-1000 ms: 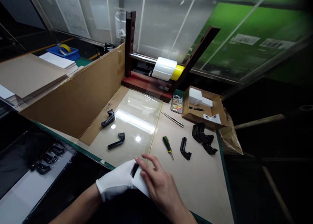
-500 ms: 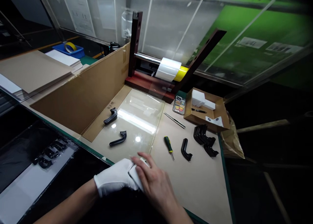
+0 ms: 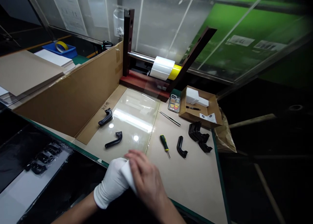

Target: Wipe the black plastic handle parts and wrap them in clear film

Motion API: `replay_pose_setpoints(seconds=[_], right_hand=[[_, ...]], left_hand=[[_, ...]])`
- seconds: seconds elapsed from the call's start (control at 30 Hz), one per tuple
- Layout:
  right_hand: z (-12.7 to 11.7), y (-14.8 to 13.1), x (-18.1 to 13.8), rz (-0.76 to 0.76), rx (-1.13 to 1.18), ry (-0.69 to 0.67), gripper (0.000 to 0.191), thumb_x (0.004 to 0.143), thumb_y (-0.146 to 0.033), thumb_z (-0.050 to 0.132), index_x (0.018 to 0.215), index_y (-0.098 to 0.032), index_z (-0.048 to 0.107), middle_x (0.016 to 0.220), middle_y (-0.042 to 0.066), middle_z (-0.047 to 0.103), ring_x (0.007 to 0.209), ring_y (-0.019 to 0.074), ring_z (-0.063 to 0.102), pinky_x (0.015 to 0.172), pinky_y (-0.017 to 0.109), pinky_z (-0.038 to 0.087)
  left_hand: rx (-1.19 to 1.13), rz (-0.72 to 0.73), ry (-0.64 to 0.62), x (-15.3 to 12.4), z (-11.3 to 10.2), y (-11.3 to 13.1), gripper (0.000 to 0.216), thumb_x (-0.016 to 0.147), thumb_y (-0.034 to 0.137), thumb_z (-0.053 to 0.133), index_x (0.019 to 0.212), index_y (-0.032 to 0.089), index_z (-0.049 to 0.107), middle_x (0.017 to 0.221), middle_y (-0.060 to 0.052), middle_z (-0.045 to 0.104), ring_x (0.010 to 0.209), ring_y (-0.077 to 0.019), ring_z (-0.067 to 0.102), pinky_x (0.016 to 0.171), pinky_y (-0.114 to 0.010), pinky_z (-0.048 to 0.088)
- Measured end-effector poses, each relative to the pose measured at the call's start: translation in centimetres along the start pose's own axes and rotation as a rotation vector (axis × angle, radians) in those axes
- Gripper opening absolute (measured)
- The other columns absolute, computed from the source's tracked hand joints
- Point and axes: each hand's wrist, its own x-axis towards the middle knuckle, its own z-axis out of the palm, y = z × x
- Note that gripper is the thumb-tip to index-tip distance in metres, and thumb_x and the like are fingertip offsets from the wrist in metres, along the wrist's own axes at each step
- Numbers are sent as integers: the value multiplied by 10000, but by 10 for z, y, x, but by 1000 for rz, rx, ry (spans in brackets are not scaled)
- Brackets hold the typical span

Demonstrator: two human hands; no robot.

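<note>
White cotton gloves your left hand [image 3: 110,185]; its fingers and those of your bare right hand [image 3: 146,181] close on a white sheet [image 3: 127,175]. Two black brackets [image 3: 113,139] lie on the glass pane [image 3: 137,103]; more black brackets [image 3: 198,134] remain piled near a cardboard tray [image 3: 192,117].

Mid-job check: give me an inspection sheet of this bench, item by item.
Surface: beige work mat under a glass pane.
Job's things: two black brackets on the glass, a black bracket stack on the mat.
Clutter: screwdriver, tweezers, phone, cardboard box.
Grippers: gloved left hand and bare right hand hold a white sheet.
Cables: dark wires behind the cardboard partition.
Surroundings: white film roll, blue tray.
</note>
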Motion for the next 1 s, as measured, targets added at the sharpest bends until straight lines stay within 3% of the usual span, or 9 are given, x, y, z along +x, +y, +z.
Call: replay_pose_setpoints(seconds=[0.13, 0.2, 0.3, 0.47, 0.6, 0.73, 0.83, 0.93, 1.0], right_hand=[[-14, 27, -10, 156, -20, 138, 383, 1045, -428, 371, 1135, -255, 701, 1201, 70, 676, 1042, 236, 672, 894, 350, 533], [-11, 39, -36, 146, 103, -135, 383, 981, -490, 524, 1301, -304, 624, 1212, 47, 677, 1071, 241, 666, 946, 349, 517], [-10, 61, -71, 278, 169, -449, 848, 743, -538, 786, 1471, -307, 418, 1171, 45, 685, 992, 263, 685, 864, 336, 544], [-68, 138, -49, 543, -441, 199, 625, 832, -634, 510, 1268, -190, 440, 1172, 164, 605, 986, 346, 644, 733, 402, 514], [-119, 191, -13, 430, -561, 213, 610, 765, -623, 553, 1229, -238, 465, 1208, 129, 611, 1074, 352, 626, 762, 395, 511], [-107, 173, -17, 498, -562, 243, 599, 783, -647, 558, 1223, -248, 486, 990, 103, 675, 830, 354, 673, 630, 404, 507], [-52, 112, -41, 481, -328, 405, 653, 807, -659, 615, 1297, -255, 466, 965, 103, 689, 736, 314, 687, 578, 381, 538], [0, 53, -60, -13, -84, 222, 698, 836, -499, 642, 1434, -241, 393, 1183, 154, 683, 953, 331, 712, 794, 429, 596], [11, 36, -60, -106, -39, 89, 827, 844, -435, 662, 1542, -252, 259, 1314, 156, 632, 1010, 321, 709, 839, 431, 603]], left_hand=[[238, 222, -6, 7, -27, 1, 359, 961, 286, 540, 613, 200, 527, 607, 22, 486, 577, -134, 443, 607, -244, 396], [525, 200, 115, 19, -37, -2, 307, 1006, 337, 494, 749, 189, 572, 704, -13, 558, 656, -171, 520, 649, -279, 401], [915, 100, 210, 40, -46, -13, 203, 1003, 315, 500, 926, 162, 609, 880, -85, 613, 796, -255, 588, 676, -334, 422], [986, 105, 143, 57, -48, -30, 159, 948, 338, 602, 920, 189, 652, 918, -77, 620, 832, -291, 587, 672, -367, 434], [938, 100, 163, 43, -58, -28, 168, 936, 342, 633, 1006, 193, 665, 948, -74, 642, 903, -290, 599, 770, -389, 466], [464, -22, 231, 7, -58, -10, 251, 981, 400, 551, 1034, 181, 662, 1011, -92, 666, 966, -272, 609, 862, -406, 484], [-328, -271, -85, -15, -26, 12, 412, 963, 518, 546, 1192, 192, 651, 1098, -95, 691, 993, -236, 648, 889, -380, 526], [-917, -430, -241, -18, 15, 28, 496, 859, 583, 651, 1113, 157, 678, 1044, -98, 701, 958, -232, 660, 907, -377, 528], [-992, -417, -197, -12, 29, 33, 442, 847, 573, 655, 962, 147, 679, 941, -75, 684, 869, -208, 639, 844, -351, 521]])
